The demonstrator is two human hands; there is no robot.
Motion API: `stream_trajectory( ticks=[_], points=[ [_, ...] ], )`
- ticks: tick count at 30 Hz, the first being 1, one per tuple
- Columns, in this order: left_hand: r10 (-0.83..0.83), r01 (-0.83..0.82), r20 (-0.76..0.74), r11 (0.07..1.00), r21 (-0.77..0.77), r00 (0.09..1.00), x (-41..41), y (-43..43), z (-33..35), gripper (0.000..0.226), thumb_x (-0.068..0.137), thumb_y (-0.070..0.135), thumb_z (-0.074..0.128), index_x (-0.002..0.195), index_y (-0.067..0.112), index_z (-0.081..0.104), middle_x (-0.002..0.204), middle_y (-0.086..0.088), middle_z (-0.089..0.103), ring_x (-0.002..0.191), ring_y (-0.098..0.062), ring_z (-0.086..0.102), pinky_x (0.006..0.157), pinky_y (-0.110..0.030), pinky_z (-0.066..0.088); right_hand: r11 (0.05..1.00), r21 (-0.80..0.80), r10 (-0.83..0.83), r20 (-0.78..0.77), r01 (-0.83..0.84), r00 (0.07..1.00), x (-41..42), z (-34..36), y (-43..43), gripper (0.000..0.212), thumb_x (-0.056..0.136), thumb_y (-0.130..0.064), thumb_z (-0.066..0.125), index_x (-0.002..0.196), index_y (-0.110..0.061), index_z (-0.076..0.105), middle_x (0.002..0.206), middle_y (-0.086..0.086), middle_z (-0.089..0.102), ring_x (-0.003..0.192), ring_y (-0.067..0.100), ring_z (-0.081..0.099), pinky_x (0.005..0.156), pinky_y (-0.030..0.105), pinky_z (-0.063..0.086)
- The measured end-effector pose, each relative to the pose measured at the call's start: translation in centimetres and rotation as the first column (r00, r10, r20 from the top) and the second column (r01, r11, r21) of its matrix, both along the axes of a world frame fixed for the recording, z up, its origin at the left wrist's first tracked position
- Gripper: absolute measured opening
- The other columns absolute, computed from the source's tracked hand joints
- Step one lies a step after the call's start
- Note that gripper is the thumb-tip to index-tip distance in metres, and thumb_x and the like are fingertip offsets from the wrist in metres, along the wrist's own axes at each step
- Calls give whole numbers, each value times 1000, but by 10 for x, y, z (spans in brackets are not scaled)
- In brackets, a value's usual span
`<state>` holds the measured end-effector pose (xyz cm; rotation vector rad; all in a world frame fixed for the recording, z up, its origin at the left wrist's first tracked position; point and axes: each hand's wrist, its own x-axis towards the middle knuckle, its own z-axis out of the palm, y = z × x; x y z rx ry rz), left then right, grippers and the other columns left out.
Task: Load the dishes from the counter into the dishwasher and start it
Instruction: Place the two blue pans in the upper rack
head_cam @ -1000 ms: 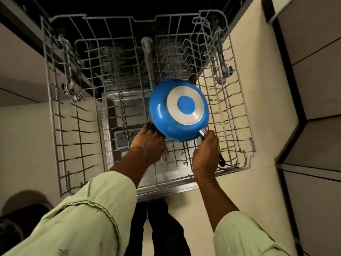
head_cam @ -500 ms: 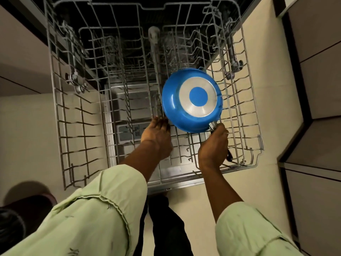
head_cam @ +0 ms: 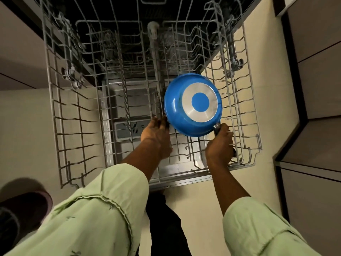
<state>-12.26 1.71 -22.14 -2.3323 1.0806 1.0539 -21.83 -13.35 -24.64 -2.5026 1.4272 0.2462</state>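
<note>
1. Holds the pan (head_cam: pixel 192 105) bottom-up and tilted, over the right half of the pulled-out rack (head_cam: pixel 60 126).
2. Grips the handle (head_cam: pixel 217 127) with the right hand (head_cam: pixel 219 145), fingers curled round it, just below and right of the pan.
3. Sets the left hand (head_cam: pixel 156 135) at the pan's lower-left rim, fingertips against its edge; cannot tell whether gripping or only touching.
4. Has both hands on the near side of the pan, one at each flank, pale green sleeves (head_cam: pixel 103 206) behind.
</note>
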Motion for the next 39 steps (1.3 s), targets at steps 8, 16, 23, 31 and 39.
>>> stream_trajectory(
  ticks=[8, 16, 23, 31, 39],
  points=[
    [-17, 16, 15, 1000, 17, 1000, -1, 0, -3, 86, 101, 57, 33, 156, 6, -8, 164, -18, -10, 151, -33, -10, 123, -47, -6, 995, 76, -63, 29, 61, 998, 2, -5, 5, 60, 91, -5, 60, 144, -13, 33, 137, 17, 46, 118, 39, 55, 87, 47, 52],
    [-34, 35, 75, 999, -14, 997, -6, 5, -3, 76, 103, 48, 30, 157, 5, -3, 165, -16, -6, 152, -31, -8, 122, -45, -8, 999, 47, -1, -8, 2, 1000, 3, -3, 28, 80, 92, -14, 60, 155, -14, 11, 157, 25, 17, 146, 41, 19, 113, 51, 32],
    [-44, 48, 82, 997, -56, 996, -21, 21, 6, 68, 105, 43, 20, 157, 4, 0, 165, -17, -4, 152, -32, -7, 123, -46, -6, 996, 56, 70, 36, -72, 997, 0, 14, 45, 83, 90, -18, 62, 154, -5, 10, 160, 22, 13, 148, 39, 15, 117, 49, 26],
    [91, -77, 98, 987, -140, 991, -20, 48, 41, 69, 105, 43, 22, 156, 6, -6, 164, -16, -12, 152, -31, -11, 123, -46, -7, 963, 78, 259, 13, -259, 966, 1, 38, 73, 80, 92, -28, 60, 154, -8, 13, 161, 18, 16, 148, 35, 13, 120, 47, 20],
    [365, -336, 113, 917, -217, 924, -27, 89, 110, 69, 104, 48, 25, 158, 13, -1, 165, -13, -8, 152, -33, -8, 122, -53, -5, 781, 172, 601, 55, -601, 797, 14, 108, 92, 74, 100, -47, 41, 156, -14, 5, 164, 10, 3, 151, 30, 2, 121, 46, 8]
  ],
)
